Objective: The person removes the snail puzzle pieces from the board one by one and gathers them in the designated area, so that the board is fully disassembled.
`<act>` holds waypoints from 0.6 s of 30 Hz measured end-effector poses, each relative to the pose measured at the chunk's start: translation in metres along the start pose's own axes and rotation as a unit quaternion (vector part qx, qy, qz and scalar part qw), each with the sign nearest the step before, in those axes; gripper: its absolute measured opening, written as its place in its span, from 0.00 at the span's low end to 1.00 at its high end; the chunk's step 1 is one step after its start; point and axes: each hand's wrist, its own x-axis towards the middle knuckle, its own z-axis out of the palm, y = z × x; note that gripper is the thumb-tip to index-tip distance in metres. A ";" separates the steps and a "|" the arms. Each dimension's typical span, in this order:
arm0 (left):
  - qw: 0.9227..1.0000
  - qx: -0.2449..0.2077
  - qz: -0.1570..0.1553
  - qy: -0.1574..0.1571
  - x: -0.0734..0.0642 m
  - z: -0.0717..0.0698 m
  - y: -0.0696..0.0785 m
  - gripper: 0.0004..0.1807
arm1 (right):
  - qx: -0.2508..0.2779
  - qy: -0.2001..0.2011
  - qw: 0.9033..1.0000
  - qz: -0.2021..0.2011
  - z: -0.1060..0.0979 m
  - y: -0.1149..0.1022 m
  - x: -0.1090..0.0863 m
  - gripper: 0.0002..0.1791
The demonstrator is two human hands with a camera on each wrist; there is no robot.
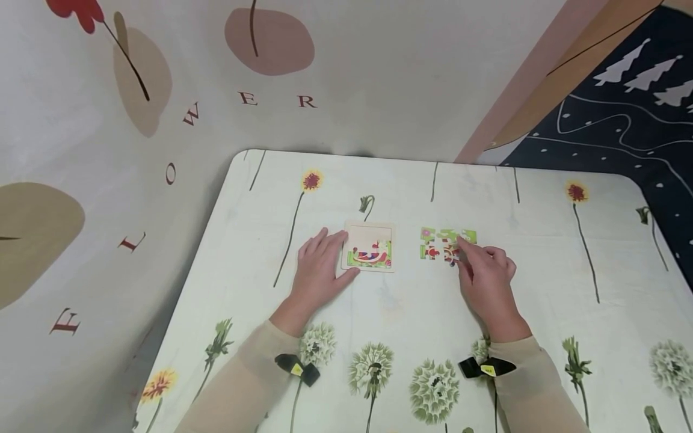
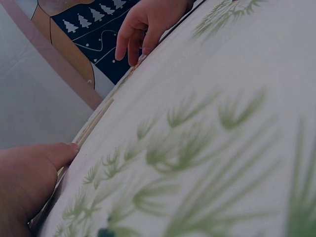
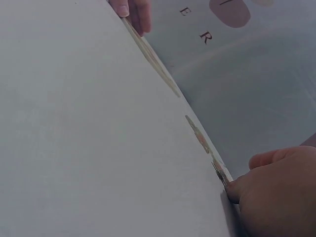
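A small square wooden jigsaw tray (image 1: 370,231) lies on the table, its lower part filled with colourful pieces and its upper part bare wood. My left hand (image 1: 320,264) rests at the tray's left side, fingers mostly straight at the upper left and thumb on the lower edge. To the right of the tray lies a group of loose puzzle pieces (image 1: 430,251), green with red. My right hand (image 1: 487,273) has its index finger and thumb around a puzzle piece (image 1: 450,251) at that group's lower right. Part of this piece is hidden by the fingertips.
The table (image 1: 400,313) wears a white cloth printed with dandelions and flowers. Its far edge meets a pale wall hanging (image 1: 379,120) with printed letters. A dark panel with white trees (image 1: 617,120) hangs at the far right.
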 end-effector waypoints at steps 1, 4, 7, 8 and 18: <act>1.000 0.000 0.000 0.000 0.000 0.000 0.000 0.44 | 0.001 0.002 1.000 -0.002 0.000 0.000 0.000 0.30; 1.000 0.001 0.000 0.001 -0.001 -0.001 0.000 0.44 | 0.002 0.007 1.000 -0.005 -0.002 -0.002 0.000 0.30; 1.000 0.001 -0.001 -0.001 -0.001 -0.001 0.001 0.43 | -0.002 0.020 1.000 -0.013 -0.003 -0.007 -0.001 0.30; 1.000 0.001 -0.001 0.000 -0.001 -0.002 0.001 0.43 | -0.004 0.025 1.000 -0.017 -0.003 -0.009 0.000 0.29; 1.000 -0.004 -0.002 0.000 -0.001 -0.003 0.003 0.43 | -0.008 0.038 0.997 -0.060 0.008 -0.031 0.010 0.25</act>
